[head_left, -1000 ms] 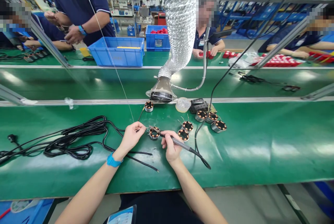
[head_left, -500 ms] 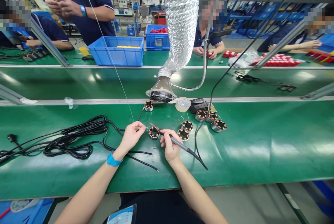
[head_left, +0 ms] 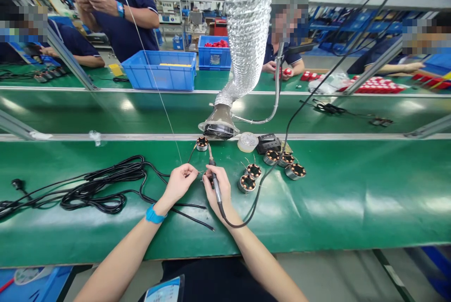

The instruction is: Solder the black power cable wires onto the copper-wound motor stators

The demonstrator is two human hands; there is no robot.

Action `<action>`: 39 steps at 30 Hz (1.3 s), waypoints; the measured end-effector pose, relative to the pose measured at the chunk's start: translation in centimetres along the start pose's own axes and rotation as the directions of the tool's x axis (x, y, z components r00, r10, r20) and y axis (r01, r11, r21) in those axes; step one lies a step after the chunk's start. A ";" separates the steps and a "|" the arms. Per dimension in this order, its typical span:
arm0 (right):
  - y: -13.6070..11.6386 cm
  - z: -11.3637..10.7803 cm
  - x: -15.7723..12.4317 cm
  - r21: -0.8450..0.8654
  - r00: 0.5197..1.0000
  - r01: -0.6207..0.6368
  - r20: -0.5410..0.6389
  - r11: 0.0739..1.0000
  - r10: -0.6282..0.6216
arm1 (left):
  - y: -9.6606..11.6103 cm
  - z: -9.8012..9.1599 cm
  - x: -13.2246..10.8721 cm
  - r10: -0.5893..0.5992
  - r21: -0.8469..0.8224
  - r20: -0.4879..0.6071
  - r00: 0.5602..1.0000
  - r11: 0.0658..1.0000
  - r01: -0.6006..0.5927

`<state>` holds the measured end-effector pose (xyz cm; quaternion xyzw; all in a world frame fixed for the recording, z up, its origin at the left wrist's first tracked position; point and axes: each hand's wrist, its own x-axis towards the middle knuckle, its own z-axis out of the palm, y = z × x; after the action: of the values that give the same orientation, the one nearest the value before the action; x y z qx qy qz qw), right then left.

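Note:
My left hand (head_left: 180,181) is closed in a pinch on the thin solder wire (head_left: 165,110) that hangs down from above. A short end pokes out past the fingertips. In my right hand (head_left: 220,194) lies a soldering iron (head_left: 216,187), its tip pointing away from me toward the exhaust hood. My right fingers reach down at a motor stator, which the hand almost wholly hides. Another stator (head_left: 202,144) with a black cable stands just beyond, close to the iron's tip. Two stators (head_left: 247,183) with upright wire ends sit to the right of my right hand.
Black cables (head_left: 95,184) lie coiled at left, two ends reaching between my arms. An exhaust hood (head_left: 219,121) hangs over the bench's back edge. Behind the right hand are a round translucent tub (head_left: 247,142), a black block (head_left: 268,143) and several stators (head_left: 295,171). Co-workers sit and stand opposite.
My right hand has moved left and turned, so the iron now points away from me instead of leftward, covering the stator that was visible. The left hand stays nearly in place.

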<state>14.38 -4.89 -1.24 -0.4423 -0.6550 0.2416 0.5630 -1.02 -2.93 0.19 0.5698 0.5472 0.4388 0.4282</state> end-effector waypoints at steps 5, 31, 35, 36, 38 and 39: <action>-0.2 0.3 0.1 0.017 0.999 -0.046 0.027 0.999 0.046 | -0.1 -0.1 0.1 0.008 -0.010 0.006 1.000 1.000 -0.008; 0.3 0.5 0.6 0.005 0.990 -0.132 0.058 0.991 0.131 | -0.1 -1.3 0.1 -0.065 -0.037 0.177 0.982 0.997 0.073; -0.1 0.1 0.4 -0.022 0.994 -0.112 0.013 0.993 0.113 | 0.4 -1.6 0.0 -0.058 -0.038 0.232 0.971 0.997 0.068; -0.2 0.0 0.4 -0.017 0.994 -0.106 0.006 0.994 0.106 | 0.5 -1.6 0.0 -0.055 -0.031 0.245 0.968 0.997 0.065; -0.4 -0.3 0.3 0.005 0.997 -0.072 0.025 0.997 0.072 | 0.6 -1.7 -0.1 -0.044 -0.019 0.265 0.963 0.999 0.051; -0.5 -0.5 0.2 0.017 0.998 -0.049 0.051 0.999 0.048 | 0.7 -1.8 -0.2 -0.032 -0.018 0.272 0.962 0.999 0.038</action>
<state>14.68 -5.01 -0.61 -0.4466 -0.6559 0.2723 0.5442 -2.55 -3.14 1.30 0.6099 0.4882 0.3552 0.5134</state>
